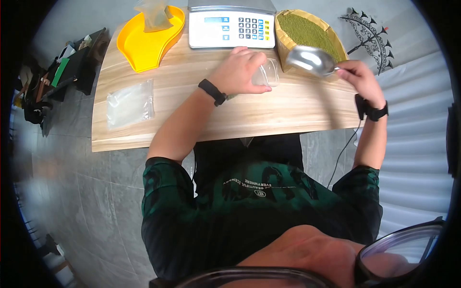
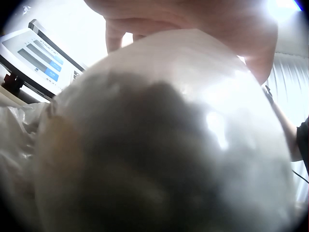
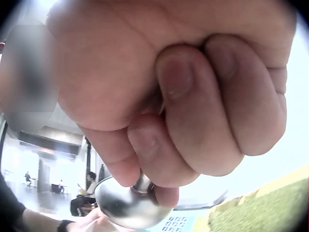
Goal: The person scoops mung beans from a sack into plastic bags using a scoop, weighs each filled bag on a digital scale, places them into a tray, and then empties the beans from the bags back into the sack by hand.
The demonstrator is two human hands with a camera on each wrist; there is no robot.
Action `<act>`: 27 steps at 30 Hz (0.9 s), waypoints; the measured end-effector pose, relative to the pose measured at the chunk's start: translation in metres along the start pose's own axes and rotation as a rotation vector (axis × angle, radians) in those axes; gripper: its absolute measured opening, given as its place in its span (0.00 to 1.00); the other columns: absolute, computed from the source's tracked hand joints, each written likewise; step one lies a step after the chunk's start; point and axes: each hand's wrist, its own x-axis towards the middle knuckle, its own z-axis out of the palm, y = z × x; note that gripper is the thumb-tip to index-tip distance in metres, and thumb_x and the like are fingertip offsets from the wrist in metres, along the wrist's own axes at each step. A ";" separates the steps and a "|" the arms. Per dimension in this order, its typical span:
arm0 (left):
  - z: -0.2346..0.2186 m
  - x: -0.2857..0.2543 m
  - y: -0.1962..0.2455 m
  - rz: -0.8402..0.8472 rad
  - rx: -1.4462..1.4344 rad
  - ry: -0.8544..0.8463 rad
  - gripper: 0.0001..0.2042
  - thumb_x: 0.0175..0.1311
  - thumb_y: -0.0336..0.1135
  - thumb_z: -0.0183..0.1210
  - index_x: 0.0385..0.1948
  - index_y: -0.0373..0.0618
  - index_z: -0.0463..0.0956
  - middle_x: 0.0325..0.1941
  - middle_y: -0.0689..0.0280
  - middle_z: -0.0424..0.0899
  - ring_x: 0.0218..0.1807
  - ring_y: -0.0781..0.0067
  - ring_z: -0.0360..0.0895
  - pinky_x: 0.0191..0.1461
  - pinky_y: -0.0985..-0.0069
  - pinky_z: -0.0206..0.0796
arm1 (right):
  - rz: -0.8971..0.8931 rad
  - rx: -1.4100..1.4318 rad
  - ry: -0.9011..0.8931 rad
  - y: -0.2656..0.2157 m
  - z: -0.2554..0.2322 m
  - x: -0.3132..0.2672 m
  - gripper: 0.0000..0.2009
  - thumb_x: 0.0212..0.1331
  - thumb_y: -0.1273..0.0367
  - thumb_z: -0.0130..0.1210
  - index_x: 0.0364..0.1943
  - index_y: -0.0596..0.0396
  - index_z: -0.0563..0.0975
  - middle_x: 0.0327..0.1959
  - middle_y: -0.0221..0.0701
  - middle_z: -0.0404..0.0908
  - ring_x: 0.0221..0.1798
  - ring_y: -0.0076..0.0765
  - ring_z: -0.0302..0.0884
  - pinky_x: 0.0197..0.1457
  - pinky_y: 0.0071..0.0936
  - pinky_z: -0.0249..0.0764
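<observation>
My left hand (image 1: 237, 72) holds a clear plastic bag (image 1: 271, 76) by its mouth, thumb towards me and fingers on the far side. In the left wrist view the bag (image 2: 164, 135) bulges large and blurred below that hand (image 2: 193, 17). My right hand (image 1: 359, 79) grips the handle of a shiny metal scoop (image 1: 311, 60), whose bowl is over the near edge of a brown paper bag (image 1: 284, 45) of green granules (image 1: 307, 32). Curled fingers (image 3: 203, 111) wrap the handle in the right wrist view, with the scoop (image 3: 128, 205) beneath. Whether the scoop holds anything, I cannot tell.
A white digital scale (image 1: 232, 30) stands at the table's far side, left of the paper bag. At the far left is a yellow tray (image 1: 144, 48) with a filled clear bag (image 1: 154, 18) on it. Another flat clear bag (image 1: 129, 105) lies on the wooden table (image 1: 192, 115).
</observation>
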 end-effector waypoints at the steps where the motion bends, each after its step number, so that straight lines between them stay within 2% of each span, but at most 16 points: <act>1: -0.001 0.000 0.000 -0.013 0.009 -0.006 0.28 0.45 0.51 0.71 0.43 0.42 0.74 0.41 0.58 0.81 0.49 0.55 0.76 0.64 0.61 0.58 | 0.051 0.043 0.032 0.015 -0.012 -0.001 0.11 0.64 0.68 0.58 0.41 0.65 0.81 0.27 0.32 0.81 0.32 0.21 0.73 0.37 0.24 0.69; 2: -0.002 0.000 0.000 -0.012 0.006 -0.005 0.28 0.45 0.51 0.71 0.43 0.42 0.74 0.41 0.58 0.81 0.49 0.55 0.76 0.64 0.61 0.58 | 0.102 0.084 0.065 0.033 -0.025 0.000 0.11 0.64 0.69 0.58 0.41 0.66 0.80 0.27 0.31 0.81 0.33 0.20 0.73 0.38 0.23 0.69; 3: -0.002 0.001 0.000 -0.005 0.004 0.004 0.28 0.45 0.52 0.71 0.43 0.42 0.74 0.41 0.57 0.81 0.49 0.55 0.77 0.64 0.61 0.58 | 0.178 0.016 0.069 0.060 -0.039 0.002 0.12 0.63 0.67 0.58 0.42 0.66 0.81 0.28 0.34 0.82 0.33 0.24 0.75 0.39 0.25 0.70; 4: -0.002 0.001 0.001 0.002 0.002 0.013 0.28 0.45 0.52 0.71 0.43 0.42 0.74 0.41 0.57 0.81 0.48 0.55 0.77 0.63 0.61 0.58 | 0.183 0.012 0.068 0.066 -0.043 0.002 0.12 0.63 0.67 0.58 0.42 0.66 0.81 0.28 0.34 0.82 0.33 0.24 0.75 0.39 0.25 0.70; 6: -0.001 0.000 0.001 -0.003 -0.001 0.014 0.28 0.45 0.52 0.71 0.43 0.42 0.73 0.40 0.58 0.81 0.48 0.55 0.77 0.63 0.61 0.58 | 0.338 -0.346 0.083 0.078 -0.049 0.000 0.14 0.62 0.66 0.59 0.41 0.66 0.81 0.30 0.40 0.84 0.34 0.31 0.78 0.41 0.28 0.72; 7: -0.002 0.001 0.001 -0.008 0.004 0.015 0.28 0.45 0.52 0.71 0.43 0.42 0.73 0.40 0.58 0.81 0.48 0.55 0.77 0.64 0.61 0.58 | 0.345 -0.413 0.013 0.083 -0.048 0.000 0.15 0.60 0.64 0.59 0.40 0.66 0.81 0.31 0.45 0.84 0.35 0.40 0.81 0.43 0.33 0.73; 10: -0.001 0.000 0.000 -0.020 0.040 -0.006 0.29 0.45 0.52 0.71 0.43 0.41 0.73 0.40 0.57 0.81 0.48 0.55 0.77 0.64 0.61 0.58 | 0.307 -0.398 0.042 0.115 -0.035 0.005 0.15 0.60 0.64 0.59 0.40 0.66 0.81 0.32 0.48 0.84 0.36 0.43 0.82 0.44 0.35 0.74; 11: -0.002 0.001 0.000 -0.019 0.040 -0.004 0.29 0.45 0.52 0.71 0.43 0.41 0.73 0.40 0.57 0.81 0.48 0.55 0.77 0.64 0.61 0.58 | 0.302 -0.404 -0.021 0.112 -0.031 0.013 0.15 0.60 0.63 0.58 0.40 0.65 0.82 0.33 0.48 0.84 0.37 0.48 0.82 0.44 0.37 0.74; 15: -0.004 0.001 -0.001 -0.033 0.030 -0.039 0.29 0.45 0.52 0.71 0.43 0.41 0.73 0.41 0.57 0.81 0.49 0.55 0.77 0.65 0.60 0.58 | 0.335 -0.450 -0.039 0.100 0.003 0.045 0.15 0.62 0.62 0.56 0.40 0.63 0.82 0.34 0.49 0.83 0.38 0.51 0.81 0.44 0.38 0.74; 17: -0.005 0.001 -0.002 -0.040 0.031 -0.050 0.29 0.46 0.52 0.71 0.43 0.41 0.73 0.42 0.56 0.81 0.49 0.55 0.77 0.65 0.60 0.58 | 0.294 -0.446 -0.001 0.106 0.017 0.057 0.16 0.63 0.61 0.54 0.40 0.62 0.82 0.34 0.48 0.83 0.38 0.52 0.81 0.44 0.40 0.74; 20: -0.003 0.000 -0.003 -0.026 0.035 -0.002 0.29 0.46 0.52 0.71 0.43 0.41 0.73 0.41 0.56 0.81 0.49 0.54 0.77 0.66 0.59 0.57 | 0.337 -0.415 -0.028 0.108 0.023 0.070 0.16 0.62 0.60 0.55 0.40 0.62 0.82 0.34 0.49 0.83 0.39 0.52 0.81 0.44 0.41 0.74; 27: -0.005 0.001 -0.002 -0.054 0.028 -0.036 0.28 0.46 0.52 0.70 0.43 0.40 0.72 0.42 0.55 0.81 0.49 0.54 0.77 0.66 0.60 0.57 | 0.348 -0.409 0.020 0.103 0.024 0.053 0.17 0.64 0.60 0.54 0.42 0.62 0.81 0.34 0.48 0.83 0.38 0.49 0.82 0.43 0.39 0.73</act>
